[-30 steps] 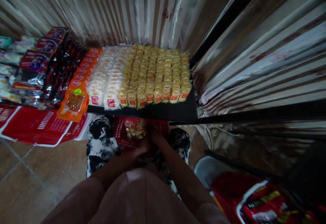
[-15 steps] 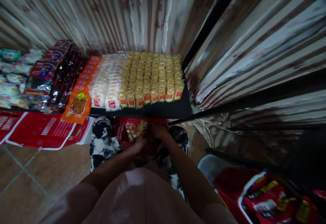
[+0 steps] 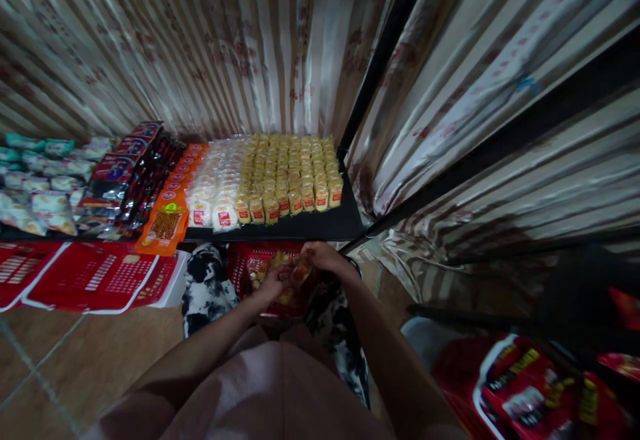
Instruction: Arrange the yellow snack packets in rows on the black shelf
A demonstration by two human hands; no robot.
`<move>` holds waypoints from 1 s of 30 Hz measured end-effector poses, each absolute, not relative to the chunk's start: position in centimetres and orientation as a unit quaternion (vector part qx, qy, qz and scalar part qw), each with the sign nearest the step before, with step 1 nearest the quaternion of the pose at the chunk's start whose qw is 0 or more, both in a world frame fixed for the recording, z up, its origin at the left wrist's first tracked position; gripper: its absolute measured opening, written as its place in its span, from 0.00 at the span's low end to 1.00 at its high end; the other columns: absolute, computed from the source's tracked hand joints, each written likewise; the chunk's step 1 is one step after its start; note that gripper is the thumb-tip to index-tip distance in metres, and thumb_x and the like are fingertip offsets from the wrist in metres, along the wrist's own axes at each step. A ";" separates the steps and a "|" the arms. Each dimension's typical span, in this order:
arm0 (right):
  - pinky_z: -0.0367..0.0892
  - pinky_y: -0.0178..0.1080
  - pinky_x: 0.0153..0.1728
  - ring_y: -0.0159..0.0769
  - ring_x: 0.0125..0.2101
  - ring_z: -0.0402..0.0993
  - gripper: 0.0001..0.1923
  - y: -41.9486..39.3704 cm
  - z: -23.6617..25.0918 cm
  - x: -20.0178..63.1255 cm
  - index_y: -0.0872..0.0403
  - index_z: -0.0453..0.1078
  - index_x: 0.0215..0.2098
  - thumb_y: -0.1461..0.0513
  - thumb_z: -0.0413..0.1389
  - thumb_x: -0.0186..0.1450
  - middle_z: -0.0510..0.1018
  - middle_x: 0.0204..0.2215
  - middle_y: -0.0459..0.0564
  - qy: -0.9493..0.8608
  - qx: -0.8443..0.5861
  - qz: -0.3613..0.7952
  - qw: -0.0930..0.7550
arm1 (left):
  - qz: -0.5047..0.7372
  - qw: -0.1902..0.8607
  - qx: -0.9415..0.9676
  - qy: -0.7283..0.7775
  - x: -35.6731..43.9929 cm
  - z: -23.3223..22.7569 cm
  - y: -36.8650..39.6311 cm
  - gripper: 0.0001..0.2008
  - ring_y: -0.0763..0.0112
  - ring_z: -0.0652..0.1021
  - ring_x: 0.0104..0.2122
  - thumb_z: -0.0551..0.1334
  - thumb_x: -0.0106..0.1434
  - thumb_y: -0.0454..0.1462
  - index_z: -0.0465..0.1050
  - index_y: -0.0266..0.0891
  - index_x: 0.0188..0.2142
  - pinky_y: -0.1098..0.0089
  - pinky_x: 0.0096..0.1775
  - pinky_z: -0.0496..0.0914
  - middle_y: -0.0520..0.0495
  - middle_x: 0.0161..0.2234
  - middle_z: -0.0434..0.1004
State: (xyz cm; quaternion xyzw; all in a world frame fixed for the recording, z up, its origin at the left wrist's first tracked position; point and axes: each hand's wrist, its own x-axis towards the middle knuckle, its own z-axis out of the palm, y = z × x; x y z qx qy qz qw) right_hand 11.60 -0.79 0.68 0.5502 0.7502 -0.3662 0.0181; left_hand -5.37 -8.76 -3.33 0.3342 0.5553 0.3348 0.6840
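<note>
Between my knees stands a red basket [image 3: 239,268] with yellow wrapped snacks [image 3: 259,271] inside. Over it, my right hand [image 3: 323,257] is closed on a yellow wrapped snack [image 3: 301,273] with a reddish label. My left hand [image 3: 273,285] is beside it, fingers curled at the snacks; dimness and blur hide exactly what they grip. On the black shelf [image 3: 320,229] just beyond, rows of similar yellow wrapped snacks [image 3: 287,173] stand tightly packed next to rows of white wrapped ones [image 3: 215,187].
Orange snack bags [image 3: 165,227], dark red packets [image 3: 113,177] and white-green packets [image 3: 53,210] line the shelf leftward. A red basket [image 3: 95,273] lies below it. Striped curtains [image 3: 225,47] and black frame bars [image 3: 400,217] enclose the back and right. Red packages [image 3: 525,380] sit lower right.
My right hand has risen slightly from the basket, and a wrapped snack now shows in it. My left hand stays close by. The view has shifted, so the shelf appears lower.
</note>
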 end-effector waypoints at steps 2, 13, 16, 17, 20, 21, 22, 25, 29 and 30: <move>0.64 0.31 0.32 0.33 0.33 0.74 0.13 -0.7 1.2 11.9 0.57 0.74 0.36 0.64 0.47 0.62 0.79 0.33 0.49 0.729 0.549 -0.405 -0.059 | 0.340 0.688 0.337 0.546 -5.3 -2.1 -8.5 0.18 0.72 0.75 0.29 0.70 0.46 0.40 0.72 0.36 0.36 0.74 0.31 0.67 0.49 0.28 0.76; 0.71 0.37 0.37 0.34 0.35 0.76 0.22 -1.4 2.3 11.5 0.55 0.63 0.50 0.56 0.54 0.59 0.79 0.36 0.50 0.567 0.501 -0.540 -0.368 | 0.465 0.673 0.318 0.478 -2.9 2.6 -4.9 0.22 0.74 0.75 0.32 0.71 0.42 0.43 0.70 0.36 0.34 0.74 0.35 0.69 0.48 0.32 0.76; 0.71 0.38 0.38 0.35 0.34 0.76 0.21 -1.7 2.9 11.7 0.55 0.65 0.47 0.55 0.55 0.58 0.79 0.35 0.51 0.549 0.487 -0.534 -0.420 | 0.457 0.661 0.348 0.483 -2.1 3.7 -3.5 0.21 0.74 0.75 0.30 0.71 0.43 0.44 0.68 0.36 0.34 0.74 0.33 0.69 0.49 0.30 0.74; 0.71 0.39 0.38 0.35 0.34 0.76 0.21 -1.6 3.0 11.9 0.55 0.65 0.47 0.56 0.55 0.58 0.79 0.35 0.51 0.543 0.484 -0.531 -0.435 | 0.441 0.652 0.371 0.492 -2.0 4.0 -2.9 0.21 0.74 0.74 0.29 0.70 0.43 0.44 0.68 0.36 0.33 0.74 0.30 0.69 0.50 0.29 0.73; 0.70 0.39 0.40 0.36 0.34 0.76 0.20 -1.2 3.4 12.7 0.54 0.66 0.47 0.56 0.55 0.57 0.79 0.35 0.50 0.534 0.473 -0.527 -0.463 | 0.373 0.605 0.472 0.522 -1.8 5.2 -0.8 0.17 0.77 0.70 0.23 0.67 0.47 0.44 0.70 0.35 0.32 0.76 0.25 0.65 0.52 0.25 0.71; 0.71 0.39 0.39 0.35 0.34 0.76 0.20 -0.9 3.5 13.0 0.53 0.67 0.48 0.56 0.55 0.57 0.79 0.34 0.49 0.537 0.473 -0.524 -0.462 | 0.356 0.585 0.506 0.524 -1.8 5.6 0.0 0.16 0.78 0.69 0.22 0.66 0.49 0.43 0.70 0.34 0.32 0.76 0.25 0.64 0.53 0.25 0.70; 0.71 0.39 0.39 0.35 0.33 0.76 0.20 -0.6 3.6 13.4 0.52 0.67 0.48 0.57 0.55 0.57 0.79 0.34 0.48 0.543 0.477 -0.517 -0.459 | 0.347 0.566 0.537 0.520 -1.8 6.1 0.8 0.15 0.79 0.68 0.21 0.66 0.50 0.42 0.71 0.34 0.33 0.76 0.25 0.63 0.53 0.24 0.70; 0.71 0.38 0.37 0.34 0.31 0.75 0.20 0.3 4.0 14.3 0.50 0.69 0.49 0.59 0.56 0.57 0.79 0.30 0.45 0.567 0.514 -0.465 -0.445 | 0.341 0.529 0.613 0.477 -1.2 7.4 3.2 0.13 0.79 0.67 0.22 0.63 0.53 0.40 0.71 0.34 0.36 0.76 0.26 0.64 0.53 0.26 0.70; 0.71 0.37 0.36 0.35 0.30 0.75 0.20 2.3 5.2 15.3 0.50 0.69 0.49 0.60 0.56 0.57 0.78 0.29 0.44 0.580 0.556 -0.380 -0.458 | 0.344 0.515 0.636 0.459 0.4 9.0 6.2 0.18 0.78 0.68 0.24 0.62 0.54 0.35 0.68 0.35 0.45 0.76 0.28 0.65 0.53 0.27 0.70; 0.71 0.37 0.36 0.35 0.31 0.75 0.20 2.9 5.6 15.4 0.50 0.69 0.49 0.60 0.55 0.57 0.78 0.30 0.44 0.581 0.564 -0.360 -0.464 | 0.345 0.510 0.637 0.463 0.9 9.5 6.9 0.19 0.78 0.68 0.25 0.62 0.54 0.34 0.67 0.35 0.47 0.76 0.28 0.65 0.53 0.28 0.70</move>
